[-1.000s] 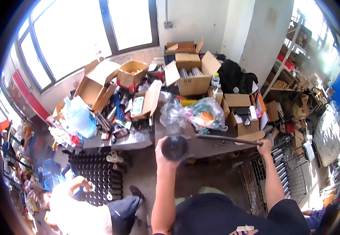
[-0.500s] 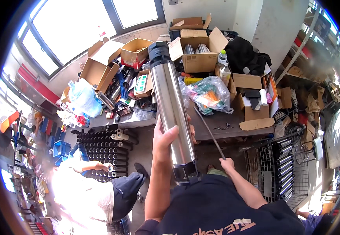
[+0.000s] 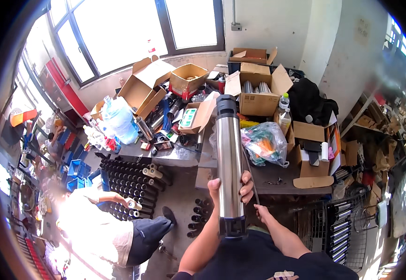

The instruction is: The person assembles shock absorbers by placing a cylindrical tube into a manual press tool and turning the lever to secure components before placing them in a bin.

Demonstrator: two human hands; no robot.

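My left hand [image 3: 246, 186] is wrapped round a long, shiny steel pump body [image 3: 230, 154], its thumb on the left side and its fingers coming round on the right. The cylinder stands nearly upright in front of my chest, with a black collar at the top and a dark slotted fitting at the bottom. Lower and to the right, my right hand [image 3: 261, 213] is closed on the near end of a thin metal rod [image 3: 253, 184]. The rod slants up behind the pump body, which hides part of it.
A cluttered workbench [image 3: 277, 182] carries cardboard boxes [image 3: 259, 103], a plastic bag of coloured items [image 3: 266, 144] and bottles. At left, a co-worker [image 3: 105, 228] reaches over rows of black tubes [image 3: 133, 186]. A wire cart [image 3: 338, 228] holding metal tubes stands at right.
The pump body has swung more upright, and its top has moved right and down in view. My right hand keeps hold of the rod. The whole scene has shifted as my head turned.
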